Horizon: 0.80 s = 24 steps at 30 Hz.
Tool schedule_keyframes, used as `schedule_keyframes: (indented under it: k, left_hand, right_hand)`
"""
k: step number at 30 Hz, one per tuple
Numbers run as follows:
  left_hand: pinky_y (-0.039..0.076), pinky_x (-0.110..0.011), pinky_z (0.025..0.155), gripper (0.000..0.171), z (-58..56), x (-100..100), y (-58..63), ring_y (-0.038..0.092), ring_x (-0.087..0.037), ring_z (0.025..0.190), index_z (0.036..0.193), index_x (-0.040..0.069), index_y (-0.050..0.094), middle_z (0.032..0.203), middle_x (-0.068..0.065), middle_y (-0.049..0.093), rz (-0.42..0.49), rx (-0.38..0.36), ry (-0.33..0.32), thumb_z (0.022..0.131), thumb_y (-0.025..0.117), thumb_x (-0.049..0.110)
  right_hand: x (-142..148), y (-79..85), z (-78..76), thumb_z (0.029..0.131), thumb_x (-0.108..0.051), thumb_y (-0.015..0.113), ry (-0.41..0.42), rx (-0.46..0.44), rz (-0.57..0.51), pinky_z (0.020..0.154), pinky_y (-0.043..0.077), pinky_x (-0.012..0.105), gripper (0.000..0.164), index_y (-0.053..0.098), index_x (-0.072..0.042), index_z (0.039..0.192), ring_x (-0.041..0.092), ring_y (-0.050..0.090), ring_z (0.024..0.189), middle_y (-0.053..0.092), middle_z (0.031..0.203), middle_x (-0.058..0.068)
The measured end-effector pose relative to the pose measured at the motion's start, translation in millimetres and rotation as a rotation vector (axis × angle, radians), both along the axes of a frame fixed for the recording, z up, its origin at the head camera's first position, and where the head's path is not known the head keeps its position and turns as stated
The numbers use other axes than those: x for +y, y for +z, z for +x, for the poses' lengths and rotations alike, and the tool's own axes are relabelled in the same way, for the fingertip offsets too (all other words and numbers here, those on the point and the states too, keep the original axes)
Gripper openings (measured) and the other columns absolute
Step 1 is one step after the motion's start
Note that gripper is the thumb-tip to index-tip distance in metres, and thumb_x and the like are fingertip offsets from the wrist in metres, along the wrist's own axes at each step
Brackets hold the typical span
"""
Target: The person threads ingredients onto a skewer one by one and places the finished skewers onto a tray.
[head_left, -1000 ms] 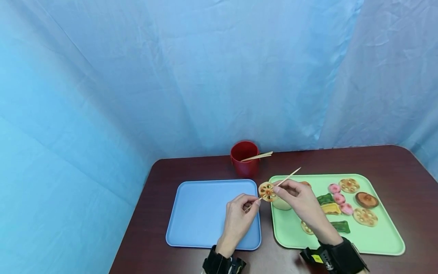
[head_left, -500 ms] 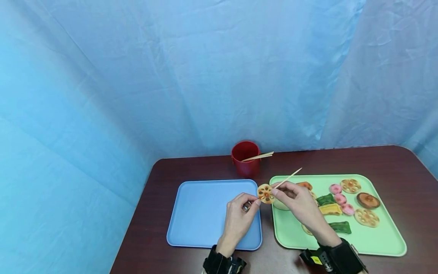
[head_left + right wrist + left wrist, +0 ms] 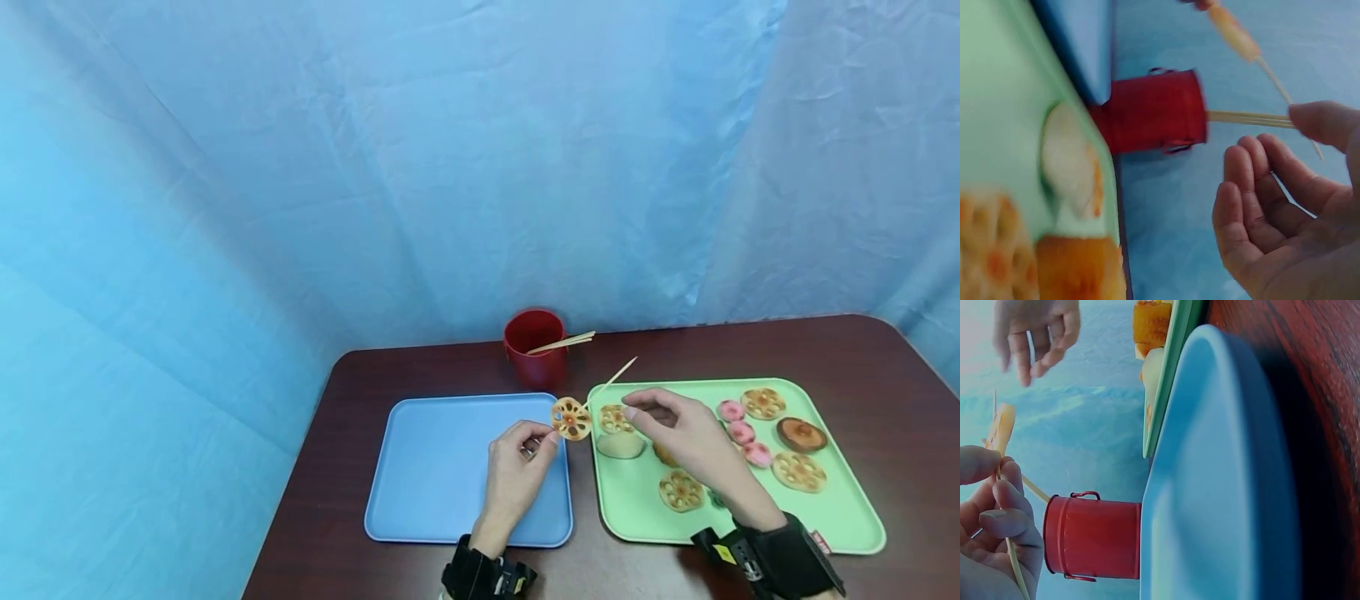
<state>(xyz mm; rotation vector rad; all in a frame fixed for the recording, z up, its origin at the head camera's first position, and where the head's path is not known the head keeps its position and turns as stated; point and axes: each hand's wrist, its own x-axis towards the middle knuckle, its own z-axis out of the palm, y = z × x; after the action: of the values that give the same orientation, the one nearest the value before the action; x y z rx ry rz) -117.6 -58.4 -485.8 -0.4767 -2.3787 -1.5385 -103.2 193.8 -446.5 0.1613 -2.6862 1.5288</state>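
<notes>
A bamboo skewer (image 3: 621, 371) carries a lotus root slice (image 3: 561, 419) above the right edge of the blue tray (image 3: 435, 500). My left hand (image 3: 512, 483) pinches the skewer just below the slice. In the left wrist view, the skewer's lower end (image 3: 1016, 569) runs past the curled fingers. My right hand (image 3: 697, 446) hovers over the green tray (image 3: 795, 529), apart from the skewer. Its thumb and loosely bent fingers hold nothing in the right wrist view. Beneath it, a pale oval piece (image 3: 621, 446) and another lotus root slice (image 3: 681, 492) lie on the green tray.
Behind the trays stands a red bucket (image 3: 538, 367) with several skewers (image 3: 573, 341) leaning out to the right. Pink round pieces (image 3: 741, 432), a brown mushroom-like piece (image 3: 802, 434) and more lotus root slices (image 3: 799, 472) lie on the green tray. A blue curtain (image 3: 450, 167) hangs behind the table.
My right hand has let go of the lotus root slice and moved right. My left hand has shifted slightly left with the skewer and slice.
</notes>
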Motion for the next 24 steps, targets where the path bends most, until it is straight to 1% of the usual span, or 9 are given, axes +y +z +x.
schedule_keyframes:
  k: [3,7,10,12,15,19,24]
  left_hand:
    - [0.050,-0.020,0.062,0.004,-1.9,-2.1,-1.1,0.060,-0.003,0.070,0.091,0.013,0.079,0.081,0.005,0.071,-0.006,-0.012,0.012,0.093,0.076,0.015]
    - [0.050,-0.021,0.062,0.004,-4.5,-4.8,-2.2,0.060,-0.002,0.069,0.091,0.013,0.079,0.081,0.005,0.071,-0.020,-0.024,0.030,0.092,0.076,0.015]
    - [0.050,-0.021,0.062,0.004,-5.5,-6.2,-2.3,0.060,-0.002,0.069,0.091,0.013,0.079,0.081,0.005,0.071,-0.025,-0.032,0.037,0.092,0.076,0.016]
    - [0.050,-0.022,0.063,0.005,-5.4,-6.8,-1.9,0.061,-0.002,0.069,0.092,0.013,0.079,0.082,0.005,0.072,-0.029,-0.040,0.038,0.093,0.076,0.016]
    - [0.050,-0.022,0.063,0.005,-5.1,-7.2,-1.4,0.061,-0.002,0.069,0.091,0.014,0.079,0.082,0.006,0.072,-0.033,-0.047,0.040,0.092,0.075,0.016]
    - [0.050,-0.022,0.063,0.004,-5.1,-7.3,-0.9,0.061,-0.002,0.069,0.091,0.014,0.079,0.082,0.005,0.072,-0.035,-0.046,0.040,0.092,0.076,0.016]
    - [0.050,-0.022,0.063,0.004,-4.7,-7.3,-0.7,0.060,-0.002,0.069,0.091,0.014,0.079,0.082,0.005,0.071,-0.032,-0.049,0.032,0.092,0.076,0.016]
  right_hand:
    - [-1.7,-7.5,-5.6,0.100,-0.027,0.070,0.024,0.061,0.181,0.075,0.056,0.033,0.024,0.075,-0.010,0.116,0.015,0.071,0.092,0.075,0.106,0.001]
    - [-7.8,-14.1,-12.3,0.095,-0.017,0.075,0.077,0.167,0.423,0.078,0.056,0.045,0.016,0.077,-0.008,0.109,0.024,0.070,0.094,0.073,0.104,0.003]
    - [-11.4,-17.1,-16.4,0.090,-0.012,0.079,0.144,0.240,0.547,0.075,0.056,0.045,0.017,0.076,-0.006,0.105,0.026,0.068,0.091,0.071,0.099,0.005]
    - [-13.2,-18.8,-18.1,0.088,-0.011,0.082,0.185,0.273,0.602,0.073,0.056,0.042,0.018,0.076,-0.006,0.104,0.025,0.067,0.088,0.069,0.095,0.004]
    - [-14.5,-22.5,-19.9,0.084,-0.011,0.085,0.221,0.331,0.672,0.069,0.055,0.039,0.020,0.074,-0.006,0.099,0.022,0.065,0.081,0.065,0.090,0.003]
    - [-16.4,-27.9,-22.4,0.079,-0.014,0.089,0.234,0.392,0.764,0.061,0.050,0.038,0.022,0.071,-0.008,0.090,0.022,0.059,0.071,0.059,0.082,0.002]
    - [-20.9,-32.0,-24.2,0.074,-0.018,0.092,0.223,0.415,0.873,0.053,0.045,0.037,0.028,0.068,-0.006,0.085,0.023,0.053,0.062,0.054,0.075,0.004]
